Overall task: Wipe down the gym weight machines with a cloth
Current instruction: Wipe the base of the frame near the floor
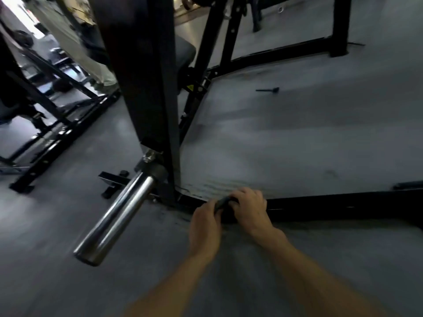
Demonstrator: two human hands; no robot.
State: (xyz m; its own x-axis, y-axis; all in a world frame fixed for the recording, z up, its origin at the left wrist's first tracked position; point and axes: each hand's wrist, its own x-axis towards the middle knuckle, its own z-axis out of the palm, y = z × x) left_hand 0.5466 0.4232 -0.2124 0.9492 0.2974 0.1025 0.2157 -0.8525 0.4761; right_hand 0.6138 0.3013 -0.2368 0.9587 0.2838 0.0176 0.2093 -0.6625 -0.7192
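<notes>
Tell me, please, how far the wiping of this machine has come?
Nothing shows as finished; no wiped part can be told from an unwiped one. In hand: both the left hand and the right hand hold a dark cloth on the black base bar. Likely left: the chrome peg and the upright post.

A gym: black steel machine frames (146,72) stand on grey rubber floor (297,138), a chrome plate-loading sleeve (116,216) juts from one upright, a padded seat (184,53) sits behind it, and more racks (52,124) stand at left.
</notes>
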